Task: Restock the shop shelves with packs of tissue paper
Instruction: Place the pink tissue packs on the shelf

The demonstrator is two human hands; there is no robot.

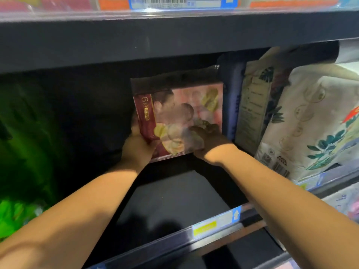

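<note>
Deep in the dark shelf, a red pack is upright just beside a blue pack. Its lower-left corner is gripped by the left hand; the right hand, blurred, seemingly grips the lower-right.

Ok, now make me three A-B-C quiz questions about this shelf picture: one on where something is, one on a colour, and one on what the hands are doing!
1. Where is the pink tissue pack?
A. Inside the dark shelf bay, left of the blue pack
B. On the floor
C. In a shopping trolley

2. What colour is the blurry stuff at far left?
A. Orange
B. Green
C. White

3. What do the left hand and right hand do?
A. Hang empty
B. Only one holds the pack
C. Both hold the pack

Answers:
1 A, it is back in the bay beside the blue pack.
2 B, it glows green.
3 C, one hand grips each lower corner.
</note>
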